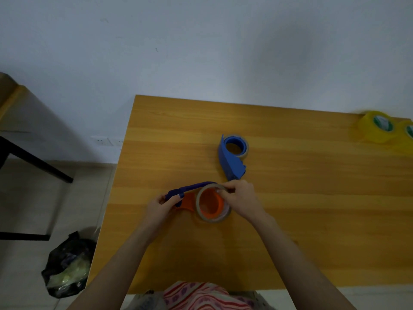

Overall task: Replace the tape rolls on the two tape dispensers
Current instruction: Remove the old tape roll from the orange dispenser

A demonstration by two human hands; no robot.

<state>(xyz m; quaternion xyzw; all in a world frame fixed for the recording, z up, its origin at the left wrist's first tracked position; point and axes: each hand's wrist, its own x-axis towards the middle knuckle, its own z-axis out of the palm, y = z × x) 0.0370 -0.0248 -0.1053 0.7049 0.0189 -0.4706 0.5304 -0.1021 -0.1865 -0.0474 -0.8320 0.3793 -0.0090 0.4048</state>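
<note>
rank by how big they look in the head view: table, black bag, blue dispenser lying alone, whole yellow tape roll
1. table
2. black bag
3. blue dispenser and yellow tape roll look about alike, so they are left unranked

The wooden table (312,220) before me bears a blue dispenser (232,157) mid-top, two yellow tape rolls (377,128) far right, and the orange dispenser (212,204) I grip.

Left hand (159,208): dispenser (213,203); right hand (240,195): roll (209,219)
</note>
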